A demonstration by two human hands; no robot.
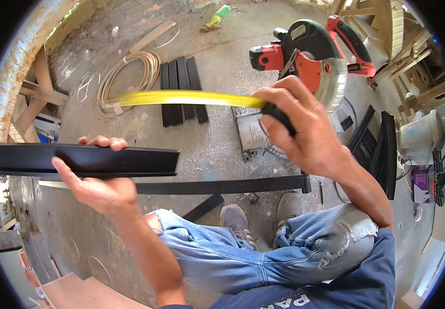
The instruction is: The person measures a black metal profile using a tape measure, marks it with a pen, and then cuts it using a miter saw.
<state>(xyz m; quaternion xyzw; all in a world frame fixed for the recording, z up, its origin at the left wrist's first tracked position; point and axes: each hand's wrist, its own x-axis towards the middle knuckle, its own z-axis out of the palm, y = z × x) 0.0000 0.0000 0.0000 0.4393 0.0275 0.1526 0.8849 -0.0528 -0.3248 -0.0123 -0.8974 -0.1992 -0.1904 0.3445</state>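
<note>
My left hand (101, 190) is closed around a black metal profile (150, 160), thumb in front and fingertips over its far edge. The profile lies roughly level, reaching toward the left rim. In my right hand (304, 126) is a tape measure with a dark case (282, 117), mostly hidden by my fingers. Its yellow blade (191, 98) is drawn out to the left, blurred, its end above a coil of cable. The blade hangs apart from the profile. Below both hands, a long black bar (222, 186) lies across the floor in front of my shoes.
A red and black miter saw (315, 67) stands at the far right. Several cut black pieces (181, 85) lie beside the coiled cable (122, 77). More black profiles (384, 154) rest on the right, near a white bucket (420, 136). A green bottle (217, 18) lies at the back.
</note>
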